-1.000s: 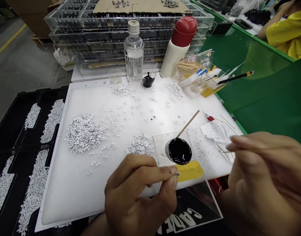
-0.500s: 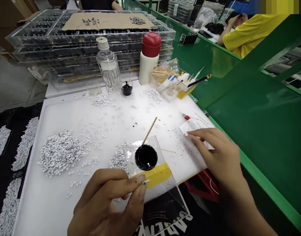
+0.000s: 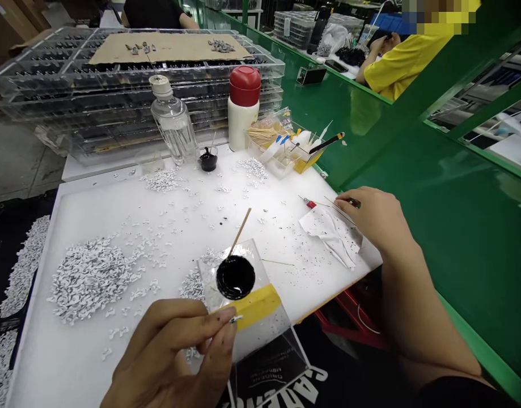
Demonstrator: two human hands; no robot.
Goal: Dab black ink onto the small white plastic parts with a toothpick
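Note:
Between the thumb and fingertips of my left hand (image 3: 175, 351) is a small white part (image 3: 234, 319) with dark marks on it. Just beyond them, a clear plastic block (image 3: 264, 334) with yellow tape (image 3: 260, 306) bears a round pool of black paint (image 3: 236, 277). A wooden stick (image 3: 240, 232) stands slanted in the paint. My right hand (image 3: 375, 218) is at the table's right edge, its fingers drawn together over thin sticks (image 3: 334, 205); whether they grip one is hidden. Close to it lie a crumpled white tissue (image 3: 330, 229) and a red-handled tool (image 3: 310, 203).
A large pile of white parts (image 3: 92, 277) lies left. Behind stand a clear bottle (image 3: 173, 122), a small cup of black paint (image 3: 208, 160), a red-capped flask (image 3: 244, 110) and a tool box (image 3: 281, 156). Stacked trays (image 3: 39, 73) rise at the back. A co-worker in yellow (image 3: 400, 62) sits beyond the green partition (image 3: 413, 147).
My right hand has left the tissue and moved away from me to the thin sticks at the table edge. My left hand keeps its pinch on the small white part. The view has shifted slightly.

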